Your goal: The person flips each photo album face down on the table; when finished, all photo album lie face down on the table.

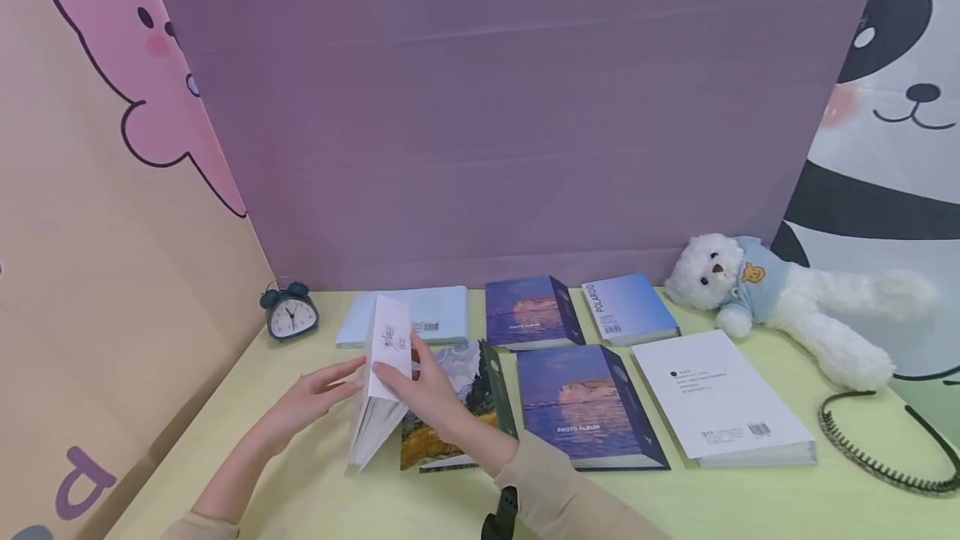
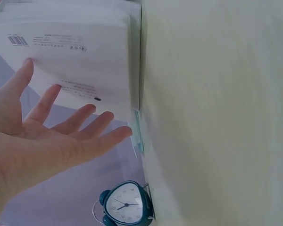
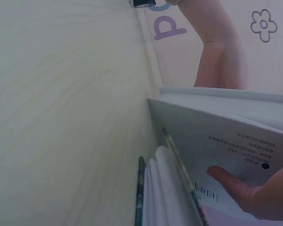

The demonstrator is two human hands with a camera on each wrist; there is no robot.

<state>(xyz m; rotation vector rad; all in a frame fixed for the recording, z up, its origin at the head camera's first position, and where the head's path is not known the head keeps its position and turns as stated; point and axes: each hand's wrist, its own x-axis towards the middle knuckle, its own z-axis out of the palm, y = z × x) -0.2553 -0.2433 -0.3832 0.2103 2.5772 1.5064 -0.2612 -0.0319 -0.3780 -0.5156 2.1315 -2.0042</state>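
Right hand (image 1: 431,394) grips the white book (image 1: 382,382), standing it on edge left of the painted album (image 1: 457,407). Left hand (image 1: 311,398), fingers straight and spread, touches the book's far side.

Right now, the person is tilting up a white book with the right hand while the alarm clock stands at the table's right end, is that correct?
Not quite: the alarm clock stands at the table's left end, as the head view shows. The right hand does tilt up the white book.

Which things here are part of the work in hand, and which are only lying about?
In use:
white album, stood on edge
right hand, holding it
left hand, open beside it
painted album under it

Lying about:
alarm clock
teddy bear
headband
blue albums
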